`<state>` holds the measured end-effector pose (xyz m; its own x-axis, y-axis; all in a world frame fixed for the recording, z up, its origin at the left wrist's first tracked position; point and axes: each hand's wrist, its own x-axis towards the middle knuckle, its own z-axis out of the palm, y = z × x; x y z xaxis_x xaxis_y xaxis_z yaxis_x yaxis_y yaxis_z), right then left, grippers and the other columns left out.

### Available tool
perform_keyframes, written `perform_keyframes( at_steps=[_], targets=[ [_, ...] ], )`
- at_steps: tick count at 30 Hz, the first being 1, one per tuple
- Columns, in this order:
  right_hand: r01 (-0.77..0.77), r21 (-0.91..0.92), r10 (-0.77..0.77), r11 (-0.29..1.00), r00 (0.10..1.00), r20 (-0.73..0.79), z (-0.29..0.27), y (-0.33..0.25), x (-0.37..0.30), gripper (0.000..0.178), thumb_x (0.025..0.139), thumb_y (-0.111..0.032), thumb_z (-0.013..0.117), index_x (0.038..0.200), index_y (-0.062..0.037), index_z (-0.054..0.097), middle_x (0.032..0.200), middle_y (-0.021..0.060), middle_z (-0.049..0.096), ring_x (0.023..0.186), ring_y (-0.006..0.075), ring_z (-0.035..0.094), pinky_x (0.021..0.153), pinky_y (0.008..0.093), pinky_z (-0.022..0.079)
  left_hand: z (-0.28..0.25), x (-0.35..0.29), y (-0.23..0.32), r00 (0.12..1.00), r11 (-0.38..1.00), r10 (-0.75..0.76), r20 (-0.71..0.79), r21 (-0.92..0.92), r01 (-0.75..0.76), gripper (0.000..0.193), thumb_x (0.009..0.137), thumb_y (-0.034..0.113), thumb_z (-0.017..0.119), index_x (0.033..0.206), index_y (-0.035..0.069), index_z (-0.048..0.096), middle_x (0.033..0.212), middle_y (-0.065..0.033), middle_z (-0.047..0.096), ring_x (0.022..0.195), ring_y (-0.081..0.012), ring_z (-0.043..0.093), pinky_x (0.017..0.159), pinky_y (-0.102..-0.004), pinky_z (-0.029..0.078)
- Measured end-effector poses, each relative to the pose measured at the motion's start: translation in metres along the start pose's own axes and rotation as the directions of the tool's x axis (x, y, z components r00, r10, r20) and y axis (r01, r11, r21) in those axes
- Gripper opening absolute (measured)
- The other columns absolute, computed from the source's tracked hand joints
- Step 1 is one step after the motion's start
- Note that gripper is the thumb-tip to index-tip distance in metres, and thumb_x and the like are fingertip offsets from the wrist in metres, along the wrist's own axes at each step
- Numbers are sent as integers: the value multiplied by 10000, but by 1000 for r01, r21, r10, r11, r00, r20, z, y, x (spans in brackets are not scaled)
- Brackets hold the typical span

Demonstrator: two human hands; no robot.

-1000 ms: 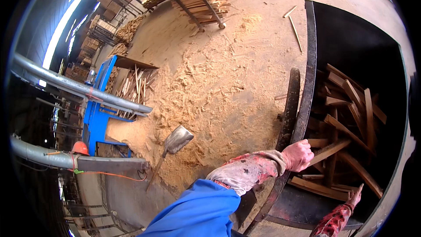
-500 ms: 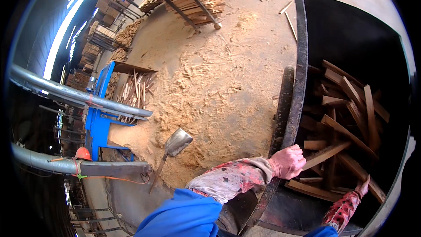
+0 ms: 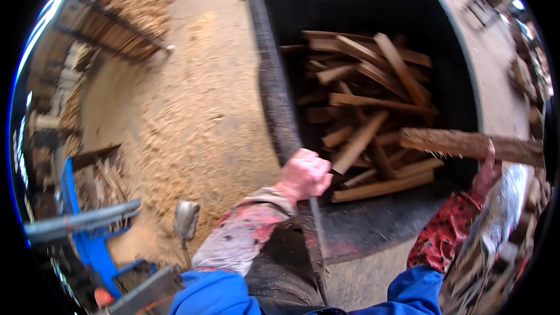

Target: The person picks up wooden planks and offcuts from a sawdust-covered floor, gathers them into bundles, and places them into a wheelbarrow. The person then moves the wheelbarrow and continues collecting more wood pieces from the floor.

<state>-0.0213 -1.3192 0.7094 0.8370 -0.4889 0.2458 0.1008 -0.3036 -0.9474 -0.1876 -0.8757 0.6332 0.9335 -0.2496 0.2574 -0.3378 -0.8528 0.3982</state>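
Observation:
My left hand (image 3: 304, 176) is closed over the near part of the left rim (image 3: 280, 99) of a deep black metal bin. Offcuts of wood (image 3: 364, 140), long and short, lie crisscrossed on the bin's floor. At the right side my right hand (image 3: 489, 175) grips a rough-edged wooden slat (image 3: 449, 143). This slat is held roughly level above the right wall of the bin, with its left end over the pile. Part of my right hand is hidden behind the slat.
Sawdust covers the floor (image 3: 198, 122) left of the bin, where a shovel (image 3: 186, 220) lies near a blue metal frame (image 3: 96, 256). A rack of stacked wood (image 3: 111, 29) stands at the far left. More scrap wood (image 3: 490, 280) and silvery sheeting (image 3: 504, 204) lie along the right.
My right hand has raised a slat from the pile and carried it right, above the bin's wall. My left hand stays at the rim. The view has turned to the right.

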Motion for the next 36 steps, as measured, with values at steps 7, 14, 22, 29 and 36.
perform_keyframes(
  at_steps=[7, 14, 22, 29, 36],
  targets=[
    [-128, 35, 127, 991, 991, 35, -28, -41, -40, 303, 862, -224, 654, 1088, -39, 577, 949, 60, 620, 819, 149, 621, 656, 300, 558, 9, 5, -1, 998, 998, 52, 27, 26, -53, 204, 694, 246, 680, 748, 72, 588, 694, -85, 599, 742, -260, 581, 784, -372, 449],
    [-369, -390, 517, 844, 756, 402, -30, 62, -214, 372, 804, -189, 708, 1060, 67, 625, 813, 111, 675, 709, 127, 632, 626, 251, 506, 11, 1, 0, 997, 996, 72, 39, 47, -74, 218, 696, 250, 688, 773, 66, 600, 709, -82, 602, 736, -258, 575, 770, -367, 443],
    [-57, -576, 237, 815, 941, 242, -103, -14, -352, 122, 803, -26, 643, 920, -9, 617, 872, 114, 611, 789, 237, 614, 714, 319, 493, 9, -1, -1, 996, 994, 70, 62, 81, -75, 236, 707, 266, 687, 805, 64, 615, 725, -84, 610, 759, -266, 582, 777, -368, 446],
    [-293, -764, 740, 575, 583, 334, -201, 54, -531, 434, 827, -411, 598, 969, -8, 675, 912, 219, 659, 905, 357, 633, 799, 407, 493, 11, -5, -5, 996, 994, 90, -16, 63, -89, 207, 711, 271, 678, 730, 84, 592, 696, -80, 610, 740, -255, 581, 768, -370, 445],
    [-154, -688, 620, 709, 602, 504, -244, 78, -636, 569, 780, -377, 714, 1157, 13, 543, 996, 183, 626, 917, 293, 604, 786, 373, 488, 16, -26, -4, 991, 991, 78, -105, 119, -65, 246, 703, 292, 683, 725, 78, 562, 720, -91, 610, 791, -257, 571, 784, -373, 436]
  ],
)
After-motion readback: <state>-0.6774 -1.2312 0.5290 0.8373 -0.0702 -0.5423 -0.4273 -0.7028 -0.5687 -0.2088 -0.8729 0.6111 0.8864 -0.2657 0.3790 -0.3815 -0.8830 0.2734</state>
